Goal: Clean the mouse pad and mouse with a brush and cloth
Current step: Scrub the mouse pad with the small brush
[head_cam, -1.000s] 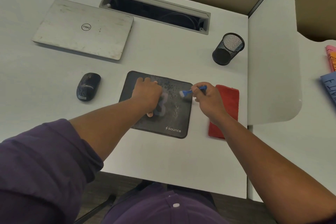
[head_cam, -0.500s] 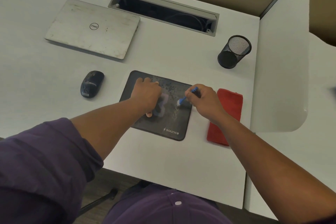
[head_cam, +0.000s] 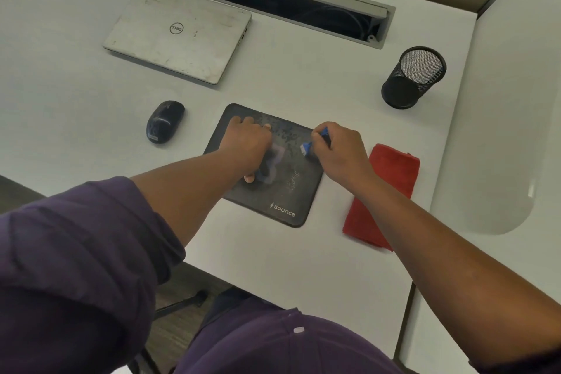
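The right hand [head_cam: 340, 149] grips a small blue brush [head_cam: 314, 143], bristles down on the right part of the mouse pad [head_cam: 291, 191], evidently to sweep off the pale dust that speckles it. The left hand [head_cam: 249, 146] lies on the pad's left half, fingers extended and pressing, presumably to stop the pad sliding under the strokes; its fingertips are partly hidden, so the exact contact is uncertain. The pad lies flat at the middle of the tabletop [head_cam: 288, 258]. The mouse [head_cam: 165, 121] stands apart to the left, untouched. The red cloth [head_cam: 382, 191] lies folded just right of the pad, within reach for wiping. A closed laptop [head_cam: 179, 33] and a mesh pen holder [head_cam: 413, 76] sit further back.
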A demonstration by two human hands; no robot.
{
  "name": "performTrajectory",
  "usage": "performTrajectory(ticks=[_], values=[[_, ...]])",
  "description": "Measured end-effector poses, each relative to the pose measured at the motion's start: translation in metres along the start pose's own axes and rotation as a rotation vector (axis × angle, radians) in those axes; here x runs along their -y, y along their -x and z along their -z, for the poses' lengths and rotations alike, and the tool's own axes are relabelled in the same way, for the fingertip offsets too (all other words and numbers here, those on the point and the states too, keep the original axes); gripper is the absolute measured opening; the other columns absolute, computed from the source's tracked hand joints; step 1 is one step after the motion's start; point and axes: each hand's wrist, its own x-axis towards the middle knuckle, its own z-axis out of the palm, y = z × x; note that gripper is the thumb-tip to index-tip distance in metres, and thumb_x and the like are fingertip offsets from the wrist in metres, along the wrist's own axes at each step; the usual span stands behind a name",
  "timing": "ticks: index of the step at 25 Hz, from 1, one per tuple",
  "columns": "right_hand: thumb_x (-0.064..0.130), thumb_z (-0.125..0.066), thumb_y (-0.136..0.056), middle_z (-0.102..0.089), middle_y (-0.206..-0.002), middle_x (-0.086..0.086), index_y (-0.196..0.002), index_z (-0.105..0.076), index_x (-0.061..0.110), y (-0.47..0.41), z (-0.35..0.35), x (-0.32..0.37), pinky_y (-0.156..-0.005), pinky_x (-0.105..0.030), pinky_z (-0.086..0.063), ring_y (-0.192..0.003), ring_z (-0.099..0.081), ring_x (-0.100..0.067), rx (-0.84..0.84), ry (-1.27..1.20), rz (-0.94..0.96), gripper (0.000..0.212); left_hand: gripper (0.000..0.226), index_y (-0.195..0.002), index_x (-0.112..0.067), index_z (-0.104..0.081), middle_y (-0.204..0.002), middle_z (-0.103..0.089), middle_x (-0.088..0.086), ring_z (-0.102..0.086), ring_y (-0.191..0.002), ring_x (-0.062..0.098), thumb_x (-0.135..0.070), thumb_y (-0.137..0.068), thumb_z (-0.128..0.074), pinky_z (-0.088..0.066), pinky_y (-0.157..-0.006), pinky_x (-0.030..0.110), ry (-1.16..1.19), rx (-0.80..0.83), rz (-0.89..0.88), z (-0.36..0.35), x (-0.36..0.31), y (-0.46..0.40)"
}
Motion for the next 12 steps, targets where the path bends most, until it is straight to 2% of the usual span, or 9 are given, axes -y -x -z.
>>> performTrajectory(ticks=[3,6,8,10,12], values=[[0.024,-0.056,-0.097,-0.066,-0.083,0.007,-0.092,-0.07,0.018,0.0017,-0.0005,0.0025,-0.067,-0.028,-0.039,-0.076,-0.055,-0.013,0.138,0.08,0.057,0.016,0.088,-0.12,-0.019,-0.056,-0.104,-0.065,-0.004,-0.052,-0.105,0.023,-0.037,-0.045,-0.096,-0.028,-0.074,0.035,-0.041,0.011,-0.003,0.0029,-0.0018,0.0014],[0.026,-0.059,-0.096,-0.059,-0.075,0.017,-0.087,-0.067,0.024,0.0022,-0.0009,0.0027,-0.061,-0.022,-0.036,-0.071,-0.054,-0.004,0.32,0.123,0.013,0.013,0.085,-0.119,-0.019,-0.057,-0.106,-0.064,-0.004,-0.052,-0.104,0.023,-0.036,-0.045,-0.096,-0.027,-0.074,0.035,-0.06,0.011,0.004,0.0053,-0.0055,0.0024],[0.025,-0.059,-0.095,-0.059,-0.073,0.019,-0.087,-0.068,0.023,0.0029,0.0008,0.004,-0.06,-0.018,-0.036,-0.069,-0.054,0.001,0.291,0.051,0.036,0.012,0.084,-0.119,-0.019,-0.057,-0.105,-0.063,-0.004,-0.052,-0.105,0.023,-0.034,-0.046,-0.096,-0.028,-0.074,0.035,-0.062,0.005,0.011,0.0059,-0.0068,0.0026],[0.025,-0.059,-0.096,-0.061,-0.075,0.018,-0.091,-0.07,0.021,0.004,0.0014,0.005,-0.065,-0.019,-0.04,-0.072,-0.055,-0.002,0.247,-0.018,0.051,0.013,0.089,-0.123,-0.017,-0.055,-0.104,-0.064,-0.002,-0.052,-0.106,0.023,-0.035,-0.046,-0.096,-0.028,-0.074,0.034,-0.061,-0.005,0.016,0.0054,-0.0069,0.003],[0.024,-0.057,-0.097,-0.059,-0.075,0.018,-0.092,-0.069,0.02,0.0057,0.0013,0.0029,-0.065,-0.024,-0.04,-0.073,-0.055,-0.005,0.267,0.014,0.001,0.014,0.097,-0.129,-0.015,-0.051,-0.103,-0.066,-0.001,-0.052,-0.107,0.024,-0.037,-0.046,-0.097,-0.028,-0.075,0.034,-0.059,-0.006,0.023,0.0044,-0.0062,0.0028]])
